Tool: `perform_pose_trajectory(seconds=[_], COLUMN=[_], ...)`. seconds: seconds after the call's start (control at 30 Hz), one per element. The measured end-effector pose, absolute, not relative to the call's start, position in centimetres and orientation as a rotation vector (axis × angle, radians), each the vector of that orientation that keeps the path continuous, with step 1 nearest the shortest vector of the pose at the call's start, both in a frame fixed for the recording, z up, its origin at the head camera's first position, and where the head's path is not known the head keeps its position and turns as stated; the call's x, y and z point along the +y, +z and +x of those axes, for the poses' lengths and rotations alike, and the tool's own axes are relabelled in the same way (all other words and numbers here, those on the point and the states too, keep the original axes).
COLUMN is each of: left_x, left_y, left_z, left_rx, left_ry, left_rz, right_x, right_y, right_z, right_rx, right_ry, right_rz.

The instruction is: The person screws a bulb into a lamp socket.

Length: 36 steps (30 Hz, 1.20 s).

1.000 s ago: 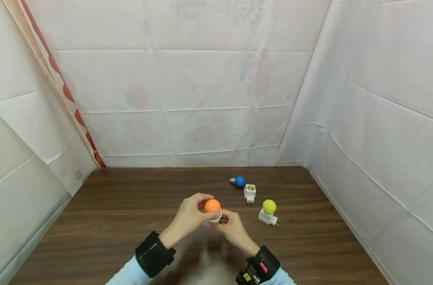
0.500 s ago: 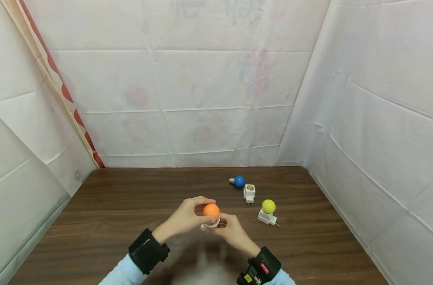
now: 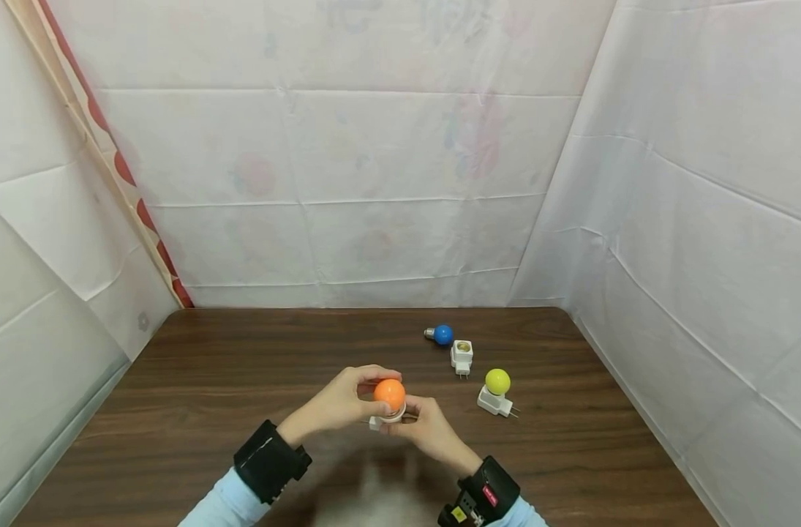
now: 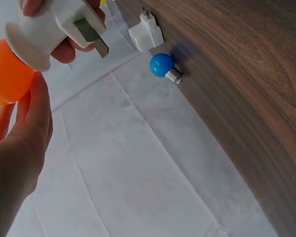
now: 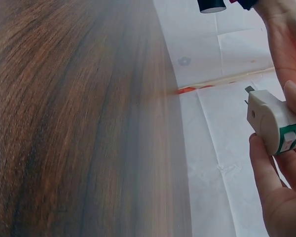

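Right hand [image 3: 433, 432]: fingers curled round a white plug-in socket [image 5: 269, 118], above a brown table [image 3: 242, 351]. Left hand [image 3: 334, 402]: thumb and fingers pinching an orange bulb [image 3: 390, 394] at the socket's mouth. Beyond: yellow bulb [image 3: 497, 381], upright on a second socket [image 3: 492, 401]. Farther: third socket [image 3: 462, 355], mouth upward. Farthest: blue bulb [image 3: 443, 335], lying just beside it.

The person wears light blue sleeves [image 3: 225, 501], each meeting a wide black band at the wrist. The left band [image 3: 268, 461], nearer the surface's left edge, is mostly plain, with thin pale marks and a small blocky black part jutting from its side. The right band [image 3: 499, 479], nearer the right edge, bears a red label [image 3: 489, 494] with pale, unreadable lettering and a dark housing carrying a yellow sticker [image 3: 459, 514]. The left hand [image 3: 344, 399] and right hand [image 3: 429, 428] are bare.
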State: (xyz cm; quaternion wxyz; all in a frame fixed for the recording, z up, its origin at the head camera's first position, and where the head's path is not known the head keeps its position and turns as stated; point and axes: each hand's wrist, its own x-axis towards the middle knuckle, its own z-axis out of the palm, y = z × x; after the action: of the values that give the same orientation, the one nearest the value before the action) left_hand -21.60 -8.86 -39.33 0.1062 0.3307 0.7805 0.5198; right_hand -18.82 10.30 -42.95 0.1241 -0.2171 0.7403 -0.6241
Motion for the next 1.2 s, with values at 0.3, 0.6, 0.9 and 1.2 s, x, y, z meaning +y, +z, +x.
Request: perform_pose_trajectory(seconds=[0.3, 0.6, 0.9, 1.2], left_x=[-8.3, -6.3, -5.9, -6.4], left_y=[-39.7, -39.7, -39.6, -40.0], left_z=[-21.1, -20.6, -20.6, -20.6], left_rx=[2.425, 2.646, 2.784, 2.685], left_ry=[1.621, 1.718, 1.59, 1.677], left_rz=[0.899, 0.535, 0.447, 0.565], right_x=[10.1, 10.1, 10.1, 10.0], right_y=[-42.9, -42.9, -43.0, -43.0], right_z=[-19.0, -19.4, -19.5, -19.4], right_rx=[2.264, 2.283, 2.276, 2.295], right_ry=[-1.875, -1.906, -1.912, -1.892], right_rz=[-0.575, -0.523, -0.49, -0.493])
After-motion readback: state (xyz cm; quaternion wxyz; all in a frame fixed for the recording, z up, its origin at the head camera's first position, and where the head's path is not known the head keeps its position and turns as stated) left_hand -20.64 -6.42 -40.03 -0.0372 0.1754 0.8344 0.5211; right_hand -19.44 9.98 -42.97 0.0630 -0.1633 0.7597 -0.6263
